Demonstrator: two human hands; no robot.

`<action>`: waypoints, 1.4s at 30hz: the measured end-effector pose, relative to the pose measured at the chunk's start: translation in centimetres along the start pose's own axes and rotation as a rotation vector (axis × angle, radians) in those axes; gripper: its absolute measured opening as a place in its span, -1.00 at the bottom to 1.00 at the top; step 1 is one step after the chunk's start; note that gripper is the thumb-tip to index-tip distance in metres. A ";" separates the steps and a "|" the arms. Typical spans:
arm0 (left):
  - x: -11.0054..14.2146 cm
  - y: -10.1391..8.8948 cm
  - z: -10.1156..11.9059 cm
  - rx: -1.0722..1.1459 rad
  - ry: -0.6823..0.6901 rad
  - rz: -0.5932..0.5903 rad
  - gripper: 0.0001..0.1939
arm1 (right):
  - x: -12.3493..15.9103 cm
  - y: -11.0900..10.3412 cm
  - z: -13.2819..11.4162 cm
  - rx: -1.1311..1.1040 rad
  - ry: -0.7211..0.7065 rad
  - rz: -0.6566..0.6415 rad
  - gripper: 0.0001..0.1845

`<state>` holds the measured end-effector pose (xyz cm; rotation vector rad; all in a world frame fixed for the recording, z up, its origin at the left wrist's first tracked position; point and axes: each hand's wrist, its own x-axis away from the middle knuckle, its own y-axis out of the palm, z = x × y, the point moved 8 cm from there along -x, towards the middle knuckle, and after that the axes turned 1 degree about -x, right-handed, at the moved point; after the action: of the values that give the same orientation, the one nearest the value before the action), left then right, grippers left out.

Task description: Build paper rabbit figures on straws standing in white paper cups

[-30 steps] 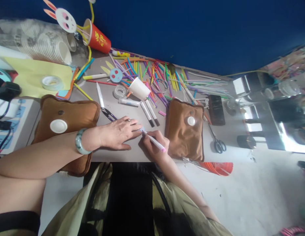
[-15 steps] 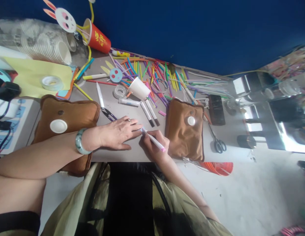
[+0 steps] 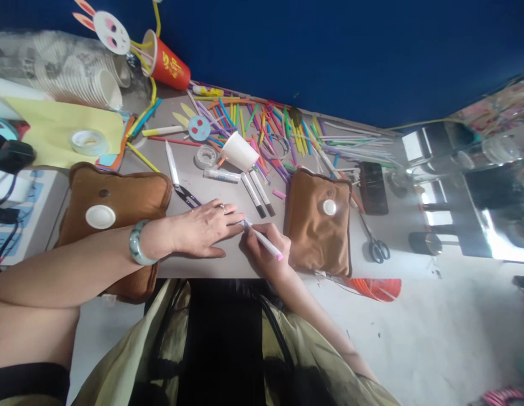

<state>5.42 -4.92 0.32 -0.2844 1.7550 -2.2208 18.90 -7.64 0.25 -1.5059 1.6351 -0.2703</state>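
Your left hand [image 3: 202, 228] is lying flat, fingers open, apparently steadying the small blue piece [image 3: 243, 223] on the near tabletop [image 3: 232, 265], while your right hand [image 3: 275, 266] is pinching the pink-ended marker [image 3: 265, 242] low, probably for tip control.

On the table [image 3: 202, 268], a tape roll [image 3: 206, 157] is lying just left of a cup [image 3: 238, 152], two markers [image 3: 257, 194] are lying before that cup, and a cushion [image 3: 315, 239] is resting between them and the scissors [image 3: 378, 250].
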 end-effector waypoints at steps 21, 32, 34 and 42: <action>0.1 0.1 0.0 -0.022 0.011 -0.011 -0.47 | 0.2 -0.1 0.3 0.058 0.027 0.015 -0.91; 0.0 0.0 0.0 -0.013 0.002 -0.006 -0.48 | 0.1 -0.2 0.1 0.045 0.019 0.006 -0.92; 0.0 0.0 0.0 -0.015 -0.003 -0.003 -0.47 | 0.1 -0.1 0.1 0.051 0.011 0.001 -0.91; 0.1 -0.1 0.0 -0.004 0.003 0.019 -0.47 | 0.2 -0.2 0.2 0.040 0.035 -0.003 -0.93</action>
<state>5.27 -4.96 0.45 -0.2637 1.7563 -2.2065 19.19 -7.74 0.14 -1.4816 1.6454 -0.3310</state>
